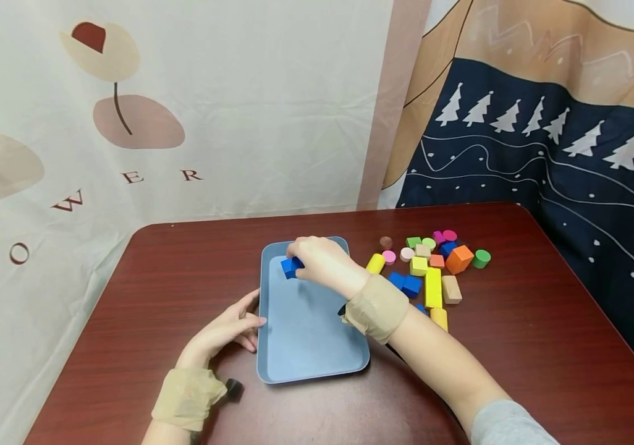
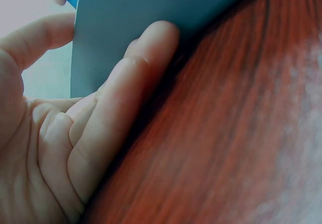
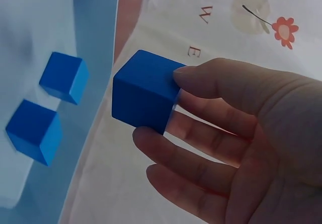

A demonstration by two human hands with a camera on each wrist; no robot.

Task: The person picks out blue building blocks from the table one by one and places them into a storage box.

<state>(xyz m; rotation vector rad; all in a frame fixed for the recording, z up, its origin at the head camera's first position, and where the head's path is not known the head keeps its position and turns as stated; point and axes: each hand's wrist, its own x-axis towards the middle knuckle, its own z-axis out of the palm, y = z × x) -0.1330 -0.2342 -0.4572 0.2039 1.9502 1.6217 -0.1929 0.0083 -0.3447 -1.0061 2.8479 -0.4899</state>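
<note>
My right hand (image 1: 325,262) is over the far left part of a blue-grey tray (image 1: 311,346). Between thumb and fingers it pinches a blue cube (image 3: 143,90). In the right wrist view two more blue cubes sit in the tray, one cube (image 3: 64,77) above the other cube (image 3: 34,131); the head view shows blue cubes (image 1: 288,269) partly hidden by the fingers. My left hand (image 1: 225,324) touches the tray's left side. In the left wrist view its thumb meets the rim, while the fingers (image 2: 118,98) lie against the outer wall near the table.
Right of the tray lies a loose group of coloured blocks, including a yellow bar (image 1: 433,287), an orange cube (image 1: 459,259), a green cylinder (image 1: 481,258) and blue cubes (image 1: 411,285). My right forearm hides part of it. Printed curtains (image 1: 272,123) hang behind the dark red table (image 1: 183,266).
</note>
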